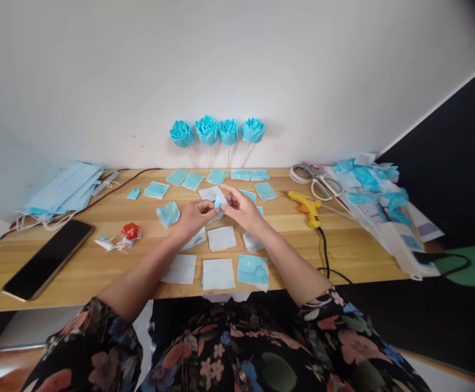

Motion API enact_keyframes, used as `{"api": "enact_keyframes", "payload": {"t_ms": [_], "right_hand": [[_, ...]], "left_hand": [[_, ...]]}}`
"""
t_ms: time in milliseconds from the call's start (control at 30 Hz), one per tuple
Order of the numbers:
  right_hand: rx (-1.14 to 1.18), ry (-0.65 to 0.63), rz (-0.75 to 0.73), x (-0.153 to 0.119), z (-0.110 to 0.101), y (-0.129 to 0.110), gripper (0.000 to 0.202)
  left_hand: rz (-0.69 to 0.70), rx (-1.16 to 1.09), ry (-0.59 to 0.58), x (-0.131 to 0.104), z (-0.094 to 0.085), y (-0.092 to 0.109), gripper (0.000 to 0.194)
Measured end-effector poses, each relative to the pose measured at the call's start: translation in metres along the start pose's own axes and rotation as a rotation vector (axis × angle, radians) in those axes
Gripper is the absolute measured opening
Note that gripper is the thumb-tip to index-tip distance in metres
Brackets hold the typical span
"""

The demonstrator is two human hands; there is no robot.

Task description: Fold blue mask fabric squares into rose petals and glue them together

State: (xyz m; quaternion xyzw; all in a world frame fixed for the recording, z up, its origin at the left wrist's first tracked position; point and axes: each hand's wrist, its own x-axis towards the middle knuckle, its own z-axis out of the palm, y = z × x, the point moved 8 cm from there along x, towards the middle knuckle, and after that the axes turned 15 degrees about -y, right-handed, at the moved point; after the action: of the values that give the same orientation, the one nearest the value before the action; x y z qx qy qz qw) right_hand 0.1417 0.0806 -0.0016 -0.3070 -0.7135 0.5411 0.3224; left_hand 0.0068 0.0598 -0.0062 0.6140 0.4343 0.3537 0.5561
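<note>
Between my two hands, above the middle of the wooden table, is a small blue-and-white piece of mask fabric (pixel 220 202), partly folded. My left hand (pixel 196 218) pinches its left side with thumb and finger. On the other side, my right hand (pixel 243 209) grips it, fingers bent over the top. Cut fabric squares lie all around, among them a white one (pixel 221 238) just below my hands and a blue one (pixel 167 214) to the left. Nearer me are another white square (pixel 218 274) and a blue square (pixel 252 270).
Several blue fabric flowers (pixel 207 130) on sticks lean against the wall. A yellow glue gun (pixel 306 207), scissors (pixel 316 179), fabric scraps (pixel 368 177) and a white power strip (pixel 408 250) are right. Face masks (pixel 66 188), a phone (pixel 49 260) and a red crumpled piece (pixel 131 231) are left.
</note>
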Motion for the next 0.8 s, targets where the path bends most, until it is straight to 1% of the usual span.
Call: {"api": "enact_keyframes", "payload": {"t_ms": [100, 233, 400, 533, 700, 733, 800], "right_hand": [[0.014, 0.006, -0.003, 0.002, -0.003, 0.006, 0.059], [0.106, 0.033, -0.010, 0.004, -0.009, 0.009, 0.056], [0.156, 0.033, -0.030, 0.003, -0.008, 0.004, 0.055], [0.203, 0.039, -0.052, 0.003, -0.005, 0.000, 0.054], [0.245, 0.102, -0.073, 0.002, -0.010, -0.002, 0.057], [0.257, 0.115, -0.072, 0.001, -0.011, -0.002, 0.058], [0.274, 0.118, -0.066, 0.001, -0.011, -0.002, 0.059]], "left_hand": [[0.005, 0.003, -0.005, 0.001, 0.000, -0.002, 0.031], [0.003, -0.040, 0.048, 0.001, -0.008, -0.001, 0.030], [0.011, -0.104, 0.100, -0.002, -0.013, 0.003, 0.028], [0.047, -0.121, 0.137, -0.002, -0.017, 0.004, 0.027], [0.109, -0.200, 0.216, -0.003, -0.029, 0.001, 0.027], [0.121, -0.212, 0.218, -0.003, -0.030, 0.002, 0.029], [0.133, -0.209, 0.176, -0.003, -0.026, 0.005, 0.033]]}}
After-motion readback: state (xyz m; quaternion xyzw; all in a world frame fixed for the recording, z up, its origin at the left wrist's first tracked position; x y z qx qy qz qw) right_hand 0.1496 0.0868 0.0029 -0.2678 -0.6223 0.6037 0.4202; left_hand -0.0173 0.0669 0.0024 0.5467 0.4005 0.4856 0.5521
